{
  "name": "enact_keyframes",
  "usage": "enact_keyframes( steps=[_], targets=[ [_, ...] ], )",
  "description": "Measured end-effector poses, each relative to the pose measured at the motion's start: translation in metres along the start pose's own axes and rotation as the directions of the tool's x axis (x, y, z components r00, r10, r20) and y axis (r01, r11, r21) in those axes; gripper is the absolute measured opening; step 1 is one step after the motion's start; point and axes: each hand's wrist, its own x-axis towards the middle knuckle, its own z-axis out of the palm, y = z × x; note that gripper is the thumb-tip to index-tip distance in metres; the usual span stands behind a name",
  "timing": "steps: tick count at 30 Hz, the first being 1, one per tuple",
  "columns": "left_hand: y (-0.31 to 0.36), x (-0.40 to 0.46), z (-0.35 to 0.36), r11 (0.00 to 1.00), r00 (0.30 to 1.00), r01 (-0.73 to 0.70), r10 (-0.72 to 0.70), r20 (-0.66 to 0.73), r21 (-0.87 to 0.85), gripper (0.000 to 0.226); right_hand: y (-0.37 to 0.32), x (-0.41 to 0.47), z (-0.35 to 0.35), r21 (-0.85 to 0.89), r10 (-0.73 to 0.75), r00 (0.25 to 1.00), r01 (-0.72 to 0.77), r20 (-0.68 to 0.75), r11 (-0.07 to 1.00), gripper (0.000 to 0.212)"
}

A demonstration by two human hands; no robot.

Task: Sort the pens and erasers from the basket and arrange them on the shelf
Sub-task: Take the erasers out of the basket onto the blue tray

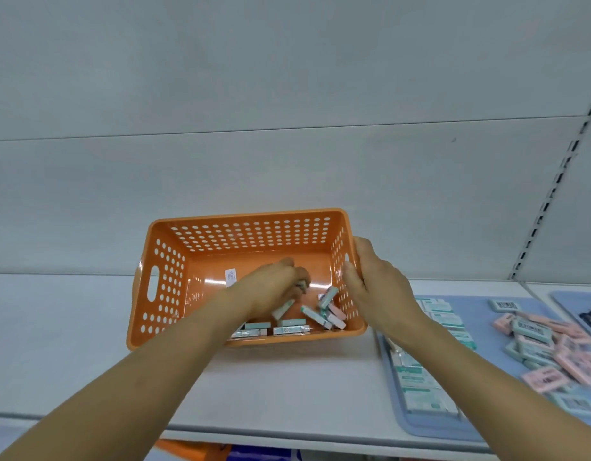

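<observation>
We're bracing the perforated orange plastic basket (pixel 174 287) on the white shelf (pixel 287 387) by its right wall with our right hand (pixel 375 281). Left hand (pixel 274 284) is closing around small teal-sleeved erasers (pixel 284 309) inside; more are lying loose along the near wall. Next, we're probably lifting clear and carrying them to the blue tray (pixel 430 424).

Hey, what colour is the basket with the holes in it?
Orange. The basket shows clearly in the head view, its only view.

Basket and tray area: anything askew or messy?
Yes. The orange basket is tipped toward the person, right hand on its rim, the erasers slid into its near corner. The left hand grips one. On the blue tray, the pink and teal erasers lie in a loose heap, beside a neat row.
</observation>
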Motion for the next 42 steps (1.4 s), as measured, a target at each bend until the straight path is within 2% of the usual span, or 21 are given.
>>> enact_keyframes(
  steps=[2, 4, 6, 9, 13, 15, 17, 19, 20, 22, 23, 25, 27, 32, 36, 40, 42],
  targets=[
    [-0.008, -0.003, -0.006, 0.961, 0.989, 0.105, -0.128, -0.075, -0.257, 0.021, 0.001, 0.001, 0.0, 0.003, -0.012, 1.0, 0.012, 0.007, 1.0, 0.03],
    [-0.012, -0.006, -0.011, 0.832, 0.951, 0.186, -0.287, -0.118, -0.522, 0.022, 0.001, 0.005, 0.0, 0.003, -0.014, 1.0, 0.014, 0.012, 1.0, 0.03],
    [-0.011, -0.009, -0.015, 0.687, 0.91, 0.235, -0.405, -0.094, -0.688, 0.023, 0.001, 0.01, -0.001, 0.001, -0.001, 1.0, 0.001, 0.024, 1.0, 0.029],
    [-0.005, -0.011, -0.016, 0.524, 0.865, 0.256, -0.499, -0.049, -0.812, 0.022, 0.001, 0.017, -0.004, 0.006, 0.018, 0.999, -0.018, 0.044, 1.0, 0.028],
    [0.007, -0.015, -0.021, 0.374, 0.861, 0.155, -0.506, -0.061, -0.914, 0.026, 0.003, 0.019, -0.005, 0.057, 0.054, 0.995, -0.059, 0.084, 0.997, 0.037],
    [0.012, -0.018, -0.025, 0.302, 0.859, 0.107, -0.508, -0.064, -0.947, 0.027, 0.002, 0.018, -0.007, 0.044, 0.045, 0.999, -0.046, 0.02, 0.998, 0.045],
    [0.013, -0.022, -0.028, 0.204, 0.846, 0.056, -0.529, -0.062, -0.977, 0.025, -0.002, 0.016, -0.012, -0.04, -0.091, 0.982, 0.086, -0.163, 0.996, 0.05],
    [0.008, -0.029, -0.029, 0.096, 0.818, -0.001, -0.573, -0.056, -0.995, 0.025, -0.012, 0.017, -0.018, -0.142, -0.346, 0.907, 0.319, -0.24, 0.937, 0.045],
    [0.005, -0.033, -0.028, 0.034, 0.8, -0.041, -0.597, -0.053, -0.999, 0.025, -0.018, 0.02, -0.019, -0.164, -0.454, 0.87, 0.428, -0.19, 0.889, 0.041],
    [-0.002, -0.042, -0.025, -0.103, 0.76, -0.144, -0.649, -0.043, -0.984, 0.025, -0.034, 0.027, -0.014, -0.09, -0.53, 0.843, 0.537, 0.09, 0.839, 0.035],
    [-0.004, -0.045, -0.023, -0.169, 0.738, -0.196, -0.674, -0.032, -0.966, 0.026, -0.043, 0.032, -0.007, -0.044, -0.504, 0.816, 0.536, 0.281, 0.843, 0.036],
    [-0.01, -0.05, -0.02, -0.257, 0.698, -0.275, -0.716, -0.009, -0.927, 0.026, -0.057, 0.041, 0.009, -0.023, -0.394, 0.708, 0.5, 0.587, 0.866, 0.038],
    [-0.015, -0.053, -0.018, -0.304, 0.669, -0.318, -0.743, 0.015, -0.898, 0.024, -0.063, 0.048, 0.025, -0.031, -0.324, 0.631, 0.484, 0.704, 0.875, 0.039],
    [-0.019, -0.056, -0.019, -0.35, 0.651, -0.37, -0.758, 0.028, -0.861, 0.02, -0.064, 0.059, 0.046, -0.138, -0.257, 0.575, 0.554, 0.777, 0.821, 0.027],
    [-0.018, -0.055, -0.02, -0.375, 0.651, -0.374, -0.758, 0.048, -0.848, 0.016, -0.059, 0.061, 0.055, -0.16, -0.267, 0.581, 0.579, 0.769, 0.8, 0.025],
    [-0.017, -0.055, -0.022, -0.38, 0.653, -0.376, -0.756, 0.049, -0.845, 0.013, -0.058, 0.062, 0.055, -0.094, -0.314, 0.559, 0.583, 0.768, 0.807, 0.027],
    [-0.017, -0.056, -0.023, -0.383, 0.659, -0.385, -0.751, 0.04, -0.84, 0.014, -0.055, 0.064, 0.049, -0.076, -0.347, 0.615, 0.555, 0.708, 0.828, 0.018]
  ],
)
